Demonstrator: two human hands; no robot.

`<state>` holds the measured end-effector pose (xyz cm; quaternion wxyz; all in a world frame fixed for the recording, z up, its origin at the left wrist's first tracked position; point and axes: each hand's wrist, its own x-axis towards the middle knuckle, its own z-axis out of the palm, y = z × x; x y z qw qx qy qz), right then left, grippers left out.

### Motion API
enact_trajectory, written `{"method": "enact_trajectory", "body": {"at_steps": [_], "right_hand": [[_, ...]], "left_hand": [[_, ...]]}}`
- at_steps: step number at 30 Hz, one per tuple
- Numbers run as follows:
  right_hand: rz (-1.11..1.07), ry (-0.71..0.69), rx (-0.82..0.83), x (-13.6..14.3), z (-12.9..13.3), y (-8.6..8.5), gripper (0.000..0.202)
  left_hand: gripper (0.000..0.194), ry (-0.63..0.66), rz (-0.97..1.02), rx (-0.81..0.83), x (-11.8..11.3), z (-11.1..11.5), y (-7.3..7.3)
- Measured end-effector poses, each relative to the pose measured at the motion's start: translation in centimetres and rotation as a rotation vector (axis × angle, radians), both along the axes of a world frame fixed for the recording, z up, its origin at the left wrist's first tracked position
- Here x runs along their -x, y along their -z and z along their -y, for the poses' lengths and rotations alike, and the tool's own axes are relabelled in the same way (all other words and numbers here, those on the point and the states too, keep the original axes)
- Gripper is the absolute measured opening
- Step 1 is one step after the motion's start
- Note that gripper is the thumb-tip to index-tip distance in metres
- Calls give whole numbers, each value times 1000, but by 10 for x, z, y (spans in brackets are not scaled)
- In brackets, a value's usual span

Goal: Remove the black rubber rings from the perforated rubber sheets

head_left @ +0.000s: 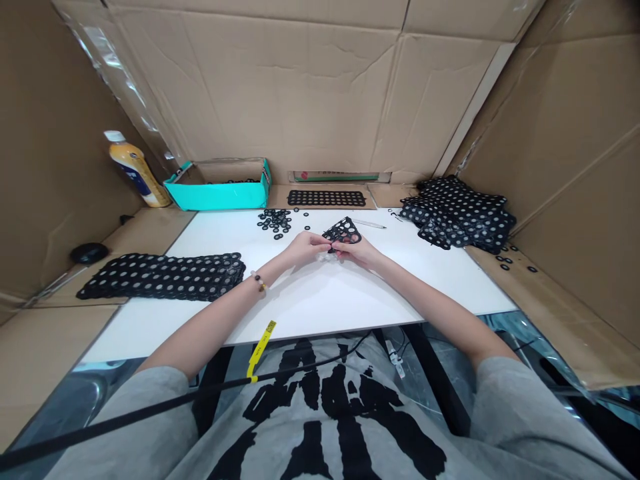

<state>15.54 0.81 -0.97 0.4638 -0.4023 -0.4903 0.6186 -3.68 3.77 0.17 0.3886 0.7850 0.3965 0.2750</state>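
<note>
Above the middle of the white tabletop point(310, 300), both my hands pinch a small black sheet full of round holes point(345, 229). My left hand point(305, 247) grips its lower left edge, fingertips pressed together. Its lower right side is between the thumb and fingers of my right hand point(361, 253). The fingertips nearly meet under the sheet. A little pale, translucent material point(327, 257) shows below them; what it is I cannot make out. Just left of the hands lies a loose cluster of small black rings point(274, 222). Behind my right hand rests a pen point(370, 224).
Stacked black perforated sheets point(165, 275) lie at the left, and a heaped pile of them point(457, 210) at the right. One perforated strip point(327, 198) lies at the back. A turquoise box point(217, 196) and a bottle point(137, 170) stand back left. Cardboard walls point(260, 87) enclose the table.
</note>
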Motion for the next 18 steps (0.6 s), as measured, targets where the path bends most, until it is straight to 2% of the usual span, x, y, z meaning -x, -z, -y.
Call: {"method": "enact_trajectory", "body": {"at_steps": [2,4,7,10,14,16,18], "right_hand": [[11,-7,9,0,-1,1,40],[19,-32,17,-2,-2,2,40],[47,-66,25,-5,-4,4,38],[86,-98,57,-7,-5,5,38],[154,-119,79,-14,-6,-4,40],[223,-100,39,-24,-3,-19,39],[278,-41,-42,-39,2,-42,37]], "left_hand": [[35,-43,24,49,4,-9,4],[34,-182,56,36,11,-21,5],[33,-471,50,-149,33,-38,4],[38,-621,-142,-391,56,-49,0],[59,-655,-355,-430,73,-51,-7],[60,-632,-386,-435,83,-52,-13],[61,-610,-427,-430,98,-53,-16]]}}
